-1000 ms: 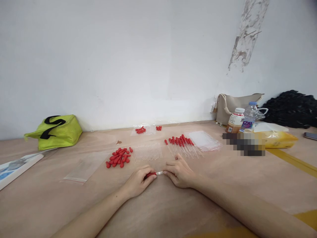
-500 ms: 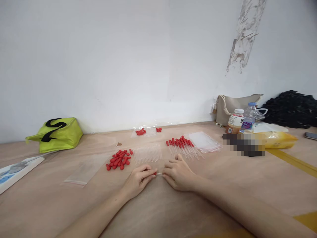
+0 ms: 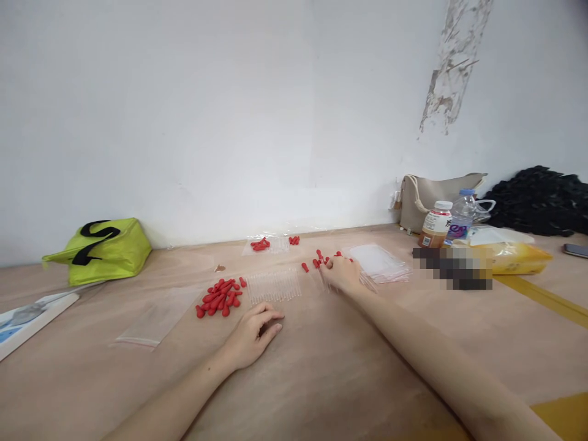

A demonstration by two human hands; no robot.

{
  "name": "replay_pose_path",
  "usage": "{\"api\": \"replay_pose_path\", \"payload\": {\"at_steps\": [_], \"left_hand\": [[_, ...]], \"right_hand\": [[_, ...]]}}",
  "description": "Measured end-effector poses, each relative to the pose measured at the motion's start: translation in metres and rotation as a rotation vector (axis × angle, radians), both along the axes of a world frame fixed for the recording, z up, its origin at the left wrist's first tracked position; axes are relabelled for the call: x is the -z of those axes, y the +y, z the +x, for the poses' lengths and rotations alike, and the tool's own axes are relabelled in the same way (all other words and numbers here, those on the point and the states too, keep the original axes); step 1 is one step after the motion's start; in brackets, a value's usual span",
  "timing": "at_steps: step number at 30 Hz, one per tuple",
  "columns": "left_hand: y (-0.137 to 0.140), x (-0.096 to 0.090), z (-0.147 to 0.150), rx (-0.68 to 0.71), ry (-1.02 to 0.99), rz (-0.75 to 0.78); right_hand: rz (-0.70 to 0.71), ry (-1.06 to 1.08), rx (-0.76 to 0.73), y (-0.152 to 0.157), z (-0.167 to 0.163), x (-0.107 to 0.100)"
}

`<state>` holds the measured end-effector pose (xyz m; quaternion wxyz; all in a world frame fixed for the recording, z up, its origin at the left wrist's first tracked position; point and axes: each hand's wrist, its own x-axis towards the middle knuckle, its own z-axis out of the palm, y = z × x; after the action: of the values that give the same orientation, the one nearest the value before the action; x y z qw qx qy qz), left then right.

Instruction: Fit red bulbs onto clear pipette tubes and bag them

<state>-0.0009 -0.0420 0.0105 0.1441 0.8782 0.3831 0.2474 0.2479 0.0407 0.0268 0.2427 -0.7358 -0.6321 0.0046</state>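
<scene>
My left hand (image 3: 254, 335) rests on the covered table with thumb and fingers apart, holding nothing. Close to it lie a heap of red rubber bulbs (image 3: 220, 296) and a row of clear glass pipettes (image 3: 274, 285). My right hand (image 3: 342, 273) reaches over a group of assembled droppers, its fingers closed on a red-bulbed dropper (image 3: 320, 253). Most of that group sits behind the hand; a few bulbs and thin stems show around it. Just left of the fingers lies one red bulb end (image 3: 305, 267).
Plastic bags (image 3: 379, 263) are stacked right of the droppers; another clear bag (image 3: 158, 315) lies left. At the wall sits a clear packet with red bulbs (image 3: 261, 244). A lime bag (image 3: 110, 251) stands left; bottles (image 3: 435, 225) and a yellow packet (image 3: 519, 260) are right.
My left hand has let go of the red bulb and opened. My right hand has moved away and to the right with the dropper, over the assembled group.
</scene>
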Motion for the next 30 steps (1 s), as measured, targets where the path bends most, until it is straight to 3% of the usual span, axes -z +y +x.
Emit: {"api": "replay_pose_path", "payload": {"at_steps": [5,14,19,22,24,28,30], "left_hand": [[0.000,0.001,-0.001,-0.006,-0.001,-0.006],[0.000,0.000,-0.001,-0.004,-0.003,-0.008],[-0.001,-0.001,0.000,-0.008,-0.003,-0.022],[-0.002,0.000,0.001,-0.001,0.006,-0.007],[-0.001,0.000,-0.001,-0.076,0.041,0.057],[0.009,-0.008,-0.016,-0.521,0.232,0.393],[0.016,-0.014,-0.028,-0.670,0.367,0.477]], "right_hand": [[-0.007,-0.100,-0.014,0.001,-0.011,0.016],[-0.019,-0.133,-0.037,-0.003,-0.010,0.012],[0.081,-0.103,-0.173,-0.012,-0.021,0.006],[0.038,-0.141,-0.257,-0.012,-0.036,0.004],[-0.047,-0.156,-0.247,-0.008,-0.047,0.004],[-0.148,-0.115,-0.196,0.003,-0.063,0.005],[-0.165,-0.103,-0.182,0.007,-0.067,0.005]]}}
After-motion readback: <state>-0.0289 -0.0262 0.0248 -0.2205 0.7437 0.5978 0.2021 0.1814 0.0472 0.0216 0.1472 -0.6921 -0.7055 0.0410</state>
